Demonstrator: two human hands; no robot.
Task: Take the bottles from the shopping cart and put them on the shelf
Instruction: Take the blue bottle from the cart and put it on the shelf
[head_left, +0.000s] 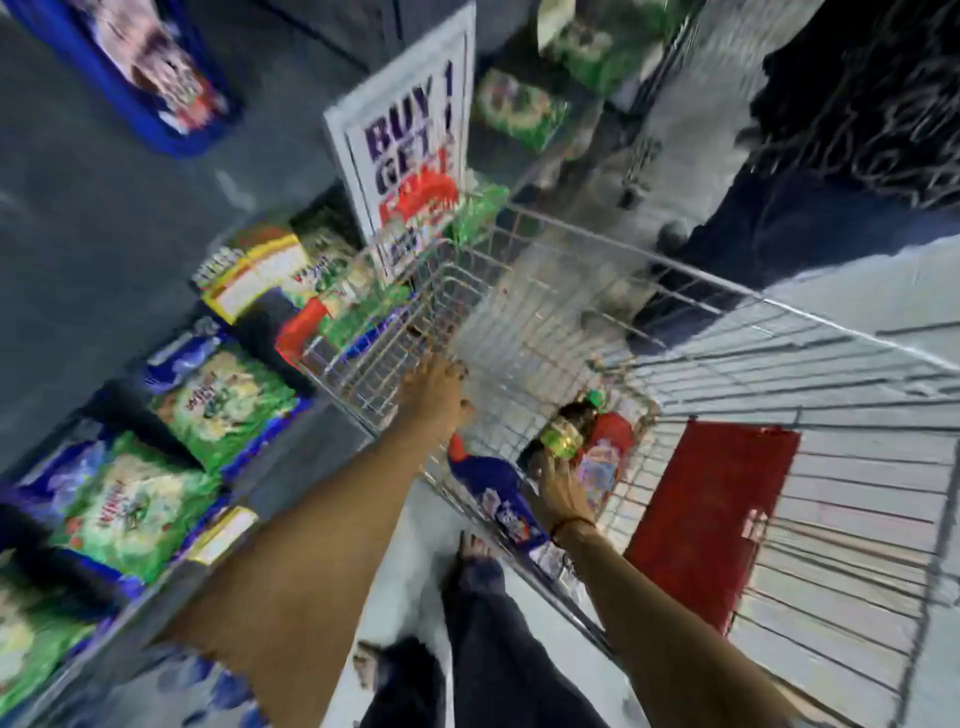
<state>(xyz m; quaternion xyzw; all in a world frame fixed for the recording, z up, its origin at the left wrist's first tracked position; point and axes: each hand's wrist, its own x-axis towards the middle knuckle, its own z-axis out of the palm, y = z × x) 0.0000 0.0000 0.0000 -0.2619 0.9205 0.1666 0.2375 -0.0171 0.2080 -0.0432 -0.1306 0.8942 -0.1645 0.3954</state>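
The frame is blurred. A wire shopping cart (524, 291) fills the middle and right. My right hand (563, 491) reaches into it and grips the lower end of a dark bottle (563, 428) with a green cap and a yellow-green label. Beside that bottle lie a red-capped bottle (605, 449) and a blue bottle with a red cap (491, 486). My left hand (434, 392) rests over the cart's left rim, fingers spread, holding nothing. The shelf (291, 462) runs along the left, stacked with green and blue packets.
A white "BUY 1 GET 1 FREE" sign (410, 150) stands behind the cart's far corner. The cart's red child-seat flap (711, 519) hangs at the right. Another person in dark clothes (831, 156) stands beyond the cart. My legs and feet (467, 623) are below.
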